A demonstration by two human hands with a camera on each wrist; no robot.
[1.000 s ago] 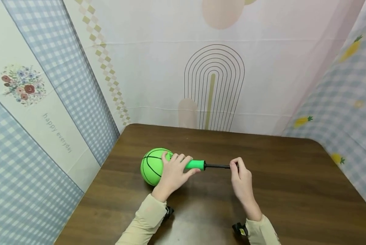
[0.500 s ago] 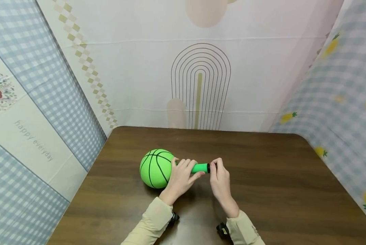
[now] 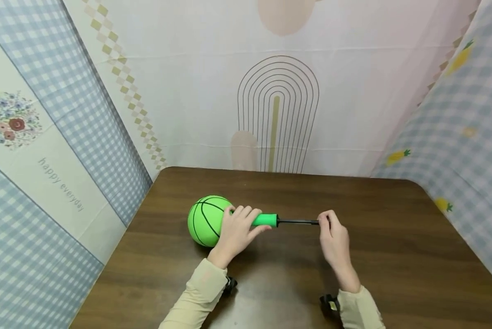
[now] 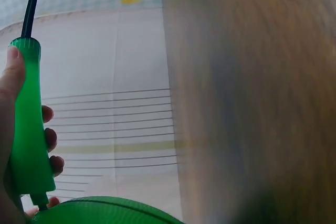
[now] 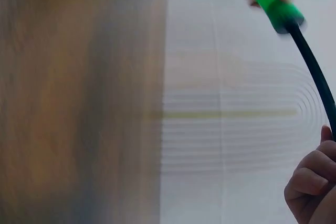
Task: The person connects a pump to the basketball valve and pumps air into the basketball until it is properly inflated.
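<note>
A green ball with black lines (image 3: 206,224) sits on the table, left of my hands. My left hand (image 3: 234,232) grips the green barrel of a hand pump (image 3: 266,220), its fingers wrapped round the barrel in the left wrist view. The pump's lower end meets the ball there. My right hand (image 3: 334,237) holds the outer end of the black pump rod (image 3: 297,221), with its fingers curled. The rod stands drawn well out of the barrel (image 4: 31,114). The handle itself is mostly hidden by the right hand's fingers.
The brown wooden table (image 3: 352,274) extends on all sides of the hands. Behind it hangs a pale printed cloth (image 3: 188,100). Blue checked cloths hang at the left (image 3: 77,91) and right (image 3: 455,160). Both wrists wear black cameras.
Half a second ago the rod was pushed into the barrel; now my right hand has drawn it out to the right. My left hand keeps its grip beside the ball.
</note>
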